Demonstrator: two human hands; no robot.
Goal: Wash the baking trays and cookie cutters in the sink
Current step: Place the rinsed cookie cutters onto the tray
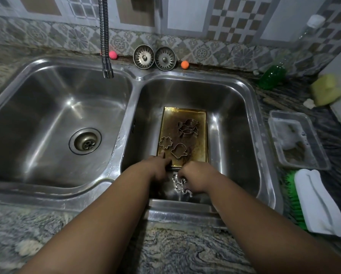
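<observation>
A greasy golden baking tray (202, 135) lies in the right basin (235, 107) of a double steel sink. On the tray rest a flower cutter (165, 142), a bell-like cutter (179, 150) and two fish-shaped cutters (187, 128). My left hand (158, 168) grips the tray's near left edge, index finger pointing onto it. My right hand (195, 177) is curled over a wavy metal cutter (180, 184) lying on the basin floor just in front of the tray; its fingertips are hidden.
The left basin (47, 115) holds only its drain, with the flexible tap (106, 62) above it. Two strainers (154, 57) lean on the back wall. Right counter: green soap bottle (272, 76), yellow sponge (326, 89), plastic tub (298, 139), green-and-white brush (316, 200).
</observation>
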